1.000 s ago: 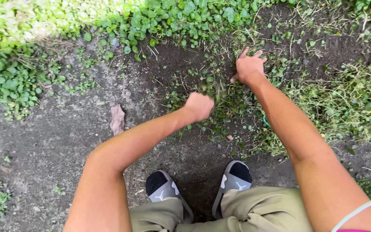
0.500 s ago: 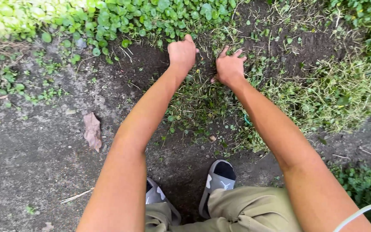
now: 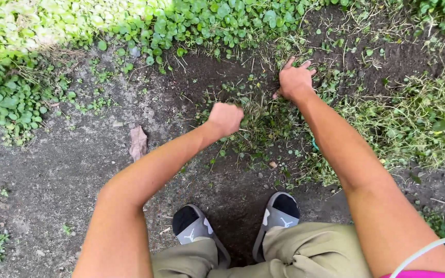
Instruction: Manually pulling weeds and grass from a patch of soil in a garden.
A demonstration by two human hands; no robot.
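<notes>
I look down at bare dark soil edged by low green plants. My left hand is closed in a fist around a tuft of weeds, just above a patch of scattered grass and roots. My right hand presses flat on the ground farther up, fingers spread among small weeds. Both forearms reach forward from the bottom of the view.
Round-leaved green ground cover runs along the top and left. A mat of pale grass lies at the right. A dry brown leaf rests on the grey ground. My grey slippers and khaki shorts show at the bottom.
My left hand has pulled back toward me from the edge of the green plants, fist closed on weeds. My right hand has stayed planted on the soil.
</notes>
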